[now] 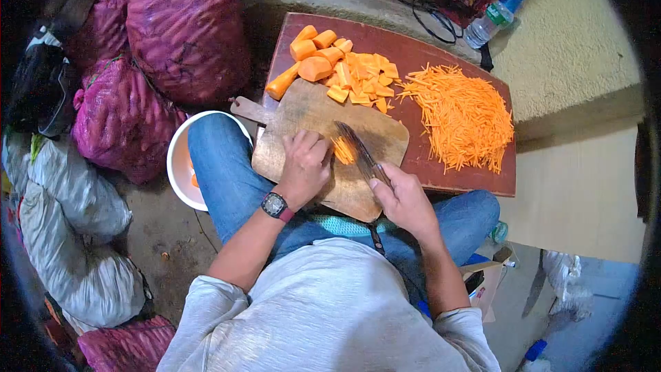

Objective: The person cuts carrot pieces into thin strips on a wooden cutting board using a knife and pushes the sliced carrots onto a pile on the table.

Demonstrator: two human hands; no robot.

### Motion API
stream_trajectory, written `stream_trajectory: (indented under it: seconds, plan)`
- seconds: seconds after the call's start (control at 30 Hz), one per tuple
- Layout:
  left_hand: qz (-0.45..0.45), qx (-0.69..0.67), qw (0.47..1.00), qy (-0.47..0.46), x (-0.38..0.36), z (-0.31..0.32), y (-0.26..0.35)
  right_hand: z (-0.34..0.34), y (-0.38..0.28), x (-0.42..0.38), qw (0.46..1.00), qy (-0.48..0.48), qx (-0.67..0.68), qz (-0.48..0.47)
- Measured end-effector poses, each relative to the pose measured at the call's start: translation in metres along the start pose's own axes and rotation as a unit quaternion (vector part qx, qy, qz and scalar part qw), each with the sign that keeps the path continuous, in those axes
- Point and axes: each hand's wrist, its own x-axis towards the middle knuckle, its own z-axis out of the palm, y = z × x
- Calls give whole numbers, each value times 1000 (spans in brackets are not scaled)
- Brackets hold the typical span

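Note:
A wooden cutting board (358,189) with a short handle lies before me. My right hand (406,200) grips a knife (359,146) with a dark blade, held slantwise over the board. Close to the blade is a small bunch of cut carrot (343,151). My left hand (305,165) presses down on the board with curled fingers, closed over the left end of that carrot; what lies beneath the fingers is mostly hidden. Beyond the board sit peeled carrot chunks (315,68) and a pile of carrot slices (361,77). A large heap of carrot shreds (465,118) is on the right.
The board rests on a reddish-brown tabletop (441,178). A white bucket (177,165) stands by my left knee. Purple mesh sacks (186,27) and pale sacks (76,248) crowd the left. A water bottle (492,19) and black cable (430,17) are at the back right.

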Motion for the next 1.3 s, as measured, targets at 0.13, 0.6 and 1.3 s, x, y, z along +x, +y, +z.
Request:
stream_trajectory:
  seconds: [0.13,0.6,1.3]
  plan:
    - [-16,4,1000,13,1,-4,0,4,-6,-6,1000,-30,-5,1]
    - [20,25,999,0,3,-5,2,12,-4,3,995,-75,-60,10]
    - [28,15,999,2,2,-3,0,12,2,17,992,-75,-100,-27]
